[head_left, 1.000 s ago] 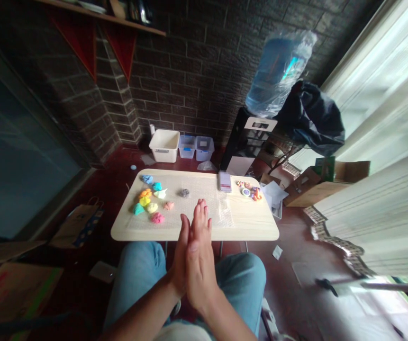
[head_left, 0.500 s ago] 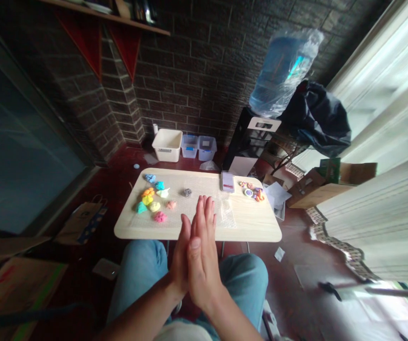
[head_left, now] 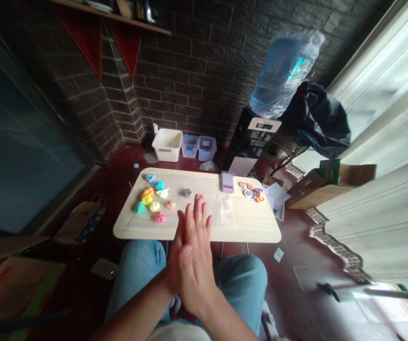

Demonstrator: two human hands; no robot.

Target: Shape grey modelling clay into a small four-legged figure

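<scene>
Head cam | L hand [head_left: 174, 260] & R hand [head_left: 197, 272] palm-to-palm | btwn hidden, can't tell if holding

A dark brick wall [head_left: 196, 85] rises beyond the far edge of the table [head_left: 257, 225], a shelf [head_left: 125, 20] high on its left. Behind the table, near its far right corner, stands a water cooler [head_left: 239, 142]. Off the right edge, pale curtains [head_left: 392, 203] look bright, and light gleams on the dark red floor [head_left: 296, 265].
</scene>
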